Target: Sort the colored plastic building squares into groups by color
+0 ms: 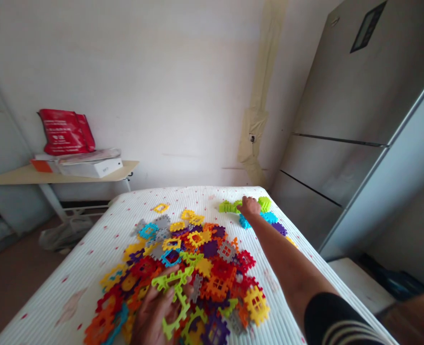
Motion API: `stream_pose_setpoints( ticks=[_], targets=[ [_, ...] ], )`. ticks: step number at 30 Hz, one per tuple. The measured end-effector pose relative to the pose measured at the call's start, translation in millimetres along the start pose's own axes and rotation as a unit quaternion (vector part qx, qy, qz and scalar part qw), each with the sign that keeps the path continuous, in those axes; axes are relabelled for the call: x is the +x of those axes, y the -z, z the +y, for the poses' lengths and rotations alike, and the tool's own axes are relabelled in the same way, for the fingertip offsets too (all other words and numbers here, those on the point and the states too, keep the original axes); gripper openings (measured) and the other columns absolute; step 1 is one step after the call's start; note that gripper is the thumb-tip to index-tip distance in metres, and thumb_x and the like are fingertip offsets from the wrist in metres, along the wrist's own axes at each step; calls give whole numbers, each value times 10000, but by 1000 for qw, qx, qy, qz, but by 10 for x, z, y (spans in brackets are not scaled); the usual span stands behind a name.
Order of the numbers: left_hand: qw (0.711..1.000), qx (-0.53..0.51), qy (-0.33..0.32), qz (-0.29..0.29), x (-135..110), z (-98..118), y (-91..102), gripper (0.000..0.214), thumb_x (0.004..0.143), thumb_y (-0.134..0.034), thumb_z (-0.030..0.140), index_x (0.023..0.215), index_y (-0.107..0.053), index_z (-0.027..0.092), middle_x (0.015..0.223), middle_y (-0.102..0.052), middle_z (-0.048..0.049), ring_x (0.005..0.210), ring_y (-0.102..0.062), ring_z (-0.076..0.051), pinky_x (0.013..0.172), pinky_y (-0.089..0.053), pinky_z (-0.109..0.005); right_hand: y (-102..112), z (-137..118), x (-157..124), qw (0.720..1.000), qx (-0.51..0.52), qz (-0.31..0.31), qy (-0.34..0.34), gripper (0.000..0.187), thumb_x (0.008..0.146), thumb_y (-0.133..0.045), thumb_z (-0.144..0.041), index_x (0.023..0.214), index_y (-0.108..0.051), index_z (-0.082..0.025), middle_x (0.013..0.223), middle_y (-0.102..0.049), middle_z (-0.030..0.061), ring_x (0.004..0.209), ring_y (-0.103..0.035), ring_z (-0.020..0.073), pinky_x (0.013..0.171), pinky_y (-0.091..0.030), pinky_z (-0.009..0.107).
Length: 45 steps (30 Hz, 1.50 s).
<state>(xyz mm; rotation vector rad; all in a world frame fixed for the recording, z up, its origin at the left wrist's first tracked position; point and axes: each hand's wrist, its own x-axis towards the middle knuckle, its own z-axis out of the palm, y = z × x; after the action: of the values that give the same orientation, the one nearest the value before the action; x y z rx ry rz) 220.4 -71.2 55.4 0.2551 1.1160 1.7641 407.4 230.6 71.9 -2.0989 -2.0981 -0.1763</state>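
Observation:
My left hand (153,309) is closed around lime-green plastic building pieces (178,297), with notched edges and open frames, over the near side of a heap. Under and around it lies a mixed pile of interlocking building pieces (212,249) in red, orange, yellow, purple, grey and blue. My right hand (250,206) reaches far across to a row of lime-green pieces (228,206) at the table's back right. Its fingers are bent down at the row, and whether they grip a piece is hidden. More green pieces (265,204) stand just right of that hand.
Blue pieces (269,218) and purple pieces (279,228) lie along the right edge of the white, red-dotted table cover (89,268). A tall grey refrigerator (327,120) stands at right. Behind left, a side table (17,176) carries boxes and a red bag (66,132).

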Motion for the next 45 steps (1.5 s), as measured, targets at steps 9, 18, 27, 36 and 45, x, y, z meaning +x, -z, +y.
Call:
stream_pose_setpoints(
  ticks=[9, 18, 27, 36, 45],
  targets=[
    [1000, 1, 12, -11, 29, -7, 47, 585, 540, -764, 389, 1093, -622, 260, 830, -725, -54, 777, -676, -278, 569, -562, -323, -62, -24, 34, 1000, -18, -13, 15, 352, 826, -542, -389, 1090, -597, -163, 1104, -613, 136, 1059, -540, 243, 746, -432, 293],
    [999, 31, -6, -34, 109, -44, 118, 612, 548, -752, 422, 1120, -613, 255, 878, -718, -68, 793, -673, -289, 609, -570, -356, -68, 12, 27, 999, -29, -11, 27, 406, 826, -532, -467, 1081, -608, -162, 1091, -613, 145, 1033, -560, 243, 753, -433, 303],
    [1000, -2, 0, -13, -45, 22, -18, 575, 576, -740, 350, 1127, -594, 271, 853, -718, -43, 820, -668, -272, 617, -560, -322, -54, 10, 19, 999, -37, -18, 31, 368, 787, -600, -396, 1083, -598, -178, 1072, -625, 130, 1012, -575, 236, 737, -440, 297],
    [999, 10, -17, -26, 27, -10, 56, 651, 565, -761, 356, 1163, -568, 189, 817, -709, -57, 704, -666, -223, 591, -517, -283, 60, -30, -22, 998, -31, -31, 35, 356, 791, -591, -346, 1105, -587, -177, 1073, -627, 135, 1002, -584, 246, 722, -449, 317],
    [995, 66, -55, -57, 11, -42, 27, 654, 743, -629, 423, 1327, -420, 216, 856, -696, -45, 702, -642, -155, 672, -487, -258, 536, -288, -730, 922, 285, 4, 261, 201, 809, -564, -279, 966, -646, -184, 859, -678, 31, 720, -605, 136, 674, -447, 243]
  ],
)
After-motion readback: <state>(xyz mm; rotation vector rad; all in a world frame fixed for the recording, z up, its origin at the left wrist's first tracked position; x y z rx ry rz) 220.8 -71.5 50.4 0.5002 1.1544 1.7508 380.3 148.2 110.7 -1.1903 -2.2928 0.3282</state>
